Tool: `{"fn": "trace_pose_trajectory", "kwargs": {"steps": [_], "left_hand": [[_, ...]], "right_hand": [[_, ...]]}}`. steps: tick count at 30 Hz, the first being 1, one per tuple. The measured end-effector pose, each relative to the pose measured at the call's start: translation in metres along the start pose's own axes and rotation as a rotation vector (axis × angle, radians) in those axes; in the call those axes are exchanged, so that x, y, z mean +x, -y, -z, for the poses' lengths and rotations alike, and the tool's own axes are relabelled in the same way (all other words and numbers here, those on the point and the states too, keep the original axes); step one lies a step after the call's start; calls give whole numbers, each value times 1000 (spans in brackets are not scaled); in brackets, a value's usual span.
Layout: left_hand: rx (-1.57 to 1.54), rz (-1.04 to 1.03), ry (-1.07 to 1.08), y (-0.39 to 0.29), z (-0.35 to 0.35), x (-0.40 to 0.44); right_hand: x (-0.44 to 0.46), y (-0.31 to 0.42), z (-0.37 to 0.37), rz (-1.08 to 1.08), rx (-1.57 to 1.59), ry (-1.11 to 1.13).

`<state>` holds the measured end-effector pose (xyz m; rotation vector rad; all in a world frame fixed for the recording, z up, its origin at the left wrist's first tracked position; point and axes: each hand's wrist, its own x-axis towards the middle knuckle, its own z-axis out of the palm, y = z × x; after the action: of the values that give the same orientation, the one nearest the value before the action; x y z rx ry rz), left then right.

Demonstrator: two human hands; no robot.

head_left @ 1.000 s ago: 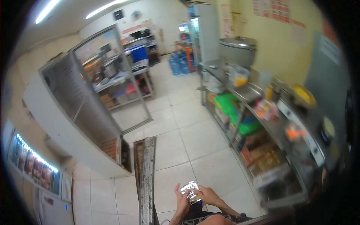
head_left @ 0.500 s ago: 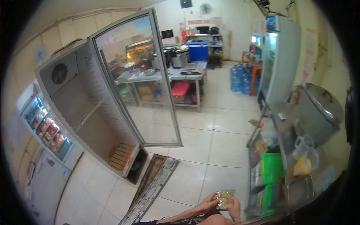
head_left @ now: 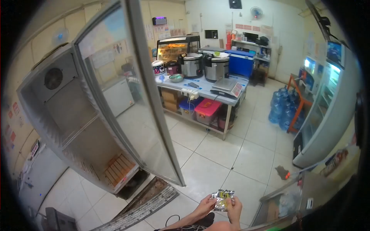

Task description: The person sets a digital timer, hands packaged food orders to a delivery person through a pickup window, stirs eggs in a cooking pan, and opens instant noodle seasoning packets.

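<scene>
A small shiny foil packet (head_left: 222, 199), silver with yellow patches, is held up in front of me at the bottom of the head view. My left hand (head_left: 205, 208) pinches its left side. On the right side, my right hand (head_left: 234, 210) grips it with the thumb on the near face. The packet's printing is too blurred to read. Part of a dark cord or strap lies near my left forearm, below the hands.
To the left stands an upright fridge (head_left: 75, 127) with its glass door (head_left: 127, 96) swung out. A grey panel (head_left: 148, 206) lies on the floor below it. Ahead, a metal table (head_left: 185, 85) carries cookers and a scale (head_left: 227, 88). Blue water bottles (head_left: 284, 107) stand right.
My view has moved forward, bringing the metal table and fridge door closer. Both hands still hold the packet, which now shows more silver.
</scene>
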<state>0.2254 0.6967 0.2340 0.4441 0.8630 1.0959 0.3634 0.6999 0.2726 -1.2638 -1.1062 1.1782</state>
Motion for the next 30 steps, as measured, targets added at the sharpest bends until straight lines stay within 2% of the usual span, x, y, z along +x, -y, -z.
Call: {"fn": "trace_pose_trajectory", "kwargs": {"steps": [4,5,7,10,11,14,16,18,20,22,24,27,29,30], "left_hand": [[-21,-3,5,-62,-51,95],[30,6,44,-74,-60,115],[92,67,159,-94,-64,168],[75,57,133,-125,-67,244],[-23,47,91,-135,-67,271],[44,-102,-27,-194,-67,343],[40,-125,-44,-236,-61,386],[129,-111,-195,-275,-59,418],[64,-165,-251,-290,-38,450],[-136,-322,-280,-306,-16,477],[-229,-402,-290,-335,-3,496],[-288,-407,-393,-366,39,538],[-295,-368,-426,-390,69,568],[-296,-349,-403,-412,75,581]], "right_hand": [[110,37,12,5,-26,-44],[140,29,20,-60,7,-21],[203,19,30,-57,5,-15],[304,19,15,6,27,22],[338,10,13,-14,21,86],[429,11,-14,-7,-59,220],[490,32,-45,12,-47,324],[545,52,-79,15,-93,381],[593,64,-110,88,-117,558],[645,65,-140,174,-261,684],[691,63,-170,325,-371,655],[742,80,-204,251,-451,593],[769,101,-220,-171,13,803],[782,105,-227,-170,4,775]]}}
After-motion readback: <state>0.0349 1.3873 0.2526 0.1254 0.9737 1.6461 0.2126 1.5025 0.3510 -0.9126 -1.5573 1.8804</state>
